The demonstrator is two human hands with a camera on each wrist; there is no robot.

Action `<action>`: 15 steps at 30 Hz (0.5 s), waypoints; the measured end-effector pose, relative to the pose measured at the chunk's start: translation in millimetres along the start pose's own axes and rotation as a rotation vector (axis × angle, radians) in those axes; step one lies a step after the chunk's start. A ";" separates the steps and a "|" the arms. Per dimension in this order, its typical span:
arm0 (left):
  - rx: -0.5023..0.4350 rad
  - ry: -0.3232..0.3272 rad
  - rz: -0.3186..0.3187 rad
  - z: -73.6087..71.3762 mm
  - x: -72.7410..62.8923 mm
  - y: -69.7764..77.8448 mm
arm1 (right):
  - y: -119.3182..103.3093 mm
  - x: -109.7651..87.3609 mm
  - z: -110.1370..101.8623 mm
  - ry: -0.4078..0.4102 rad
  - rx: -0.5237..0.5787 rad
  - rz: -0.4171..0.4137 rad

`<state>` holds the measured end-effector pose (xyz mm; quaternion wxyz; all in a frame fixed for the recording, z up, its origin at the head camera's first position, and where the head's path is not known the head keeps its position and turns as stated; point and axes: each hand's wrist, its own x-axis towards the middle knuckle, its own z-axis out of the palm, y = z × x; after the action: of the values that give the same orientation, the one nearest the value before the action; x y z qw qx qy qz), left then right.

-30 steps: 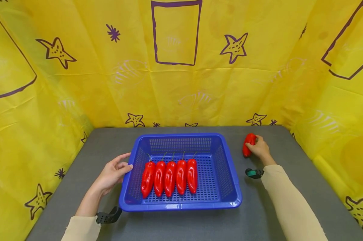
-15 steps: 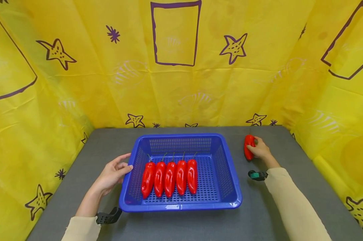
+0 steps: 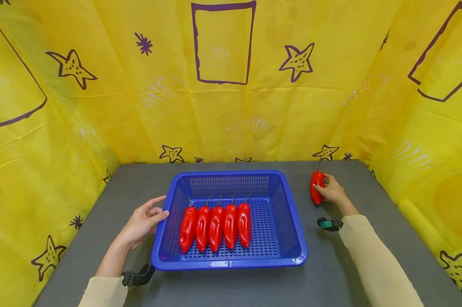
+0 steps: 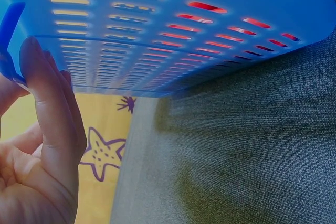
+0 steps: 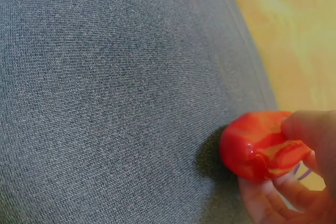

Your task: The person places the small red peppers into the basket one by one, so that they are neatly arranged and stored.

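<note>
A blue plastic basket point(image 3: 261, 262) with slotted walls stands mid-table. Inside it, several glossy red chili peppers point(image 3: 216, 228) lie side by side, stems towards the far wall, filling its left and middle part. My left hand point(image 3: 142, 221) holds the basket's left rim; in the left wrist view its fingers point(image 4: 48, 93) lie against the outer wall. To the right of the basket, my right hand point(image 3: 335, 192) pinches another red chili pepper point(image 3: 315, 187) between thumb and fingers, its thin stem pointing away from me. In the right wrist view this pepper point(image 5: 252, 145) is close over the cloth.
The table point(image 3: 223, 290) has a dark grey cloth top. Yellow curtains point(image 3: 231, 119) with starfish drawings enclose it at the back and both sides. Black straps point(image 3: 139, 275) sit at both wrists. Within the basket, bare mesh floor point(image 3: 263, 226) shows right of the peppers.
My right hand has shifted slightly right and towards me with the pepper, which has turned so its stem shows at the far end. The left hand and basket have stayed put.
</note>
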<state>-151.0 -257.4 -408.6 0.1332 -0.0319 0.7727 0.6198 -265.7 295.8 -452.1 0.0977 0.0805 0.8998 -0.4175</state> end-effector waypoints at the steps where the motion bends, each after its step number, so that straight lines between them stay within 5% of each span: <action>1: 0.000 0.000 0.000 0.1 0.0 -0.1 | -0.3 -0.4 -0.4 0.002 -0.003 -0.001; 15: 0.006 -0.004 0.009 -0.6 -0.2 -0.3 | -9.5 -6.6 -7.4 0.050 -0.079 -0.100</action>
<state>-150.8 -258.1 -408.8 0.1320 -0.0268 0.7745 0.6181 -262.2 294.9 -438.8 0.0576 0.0420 0.9206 -0.3839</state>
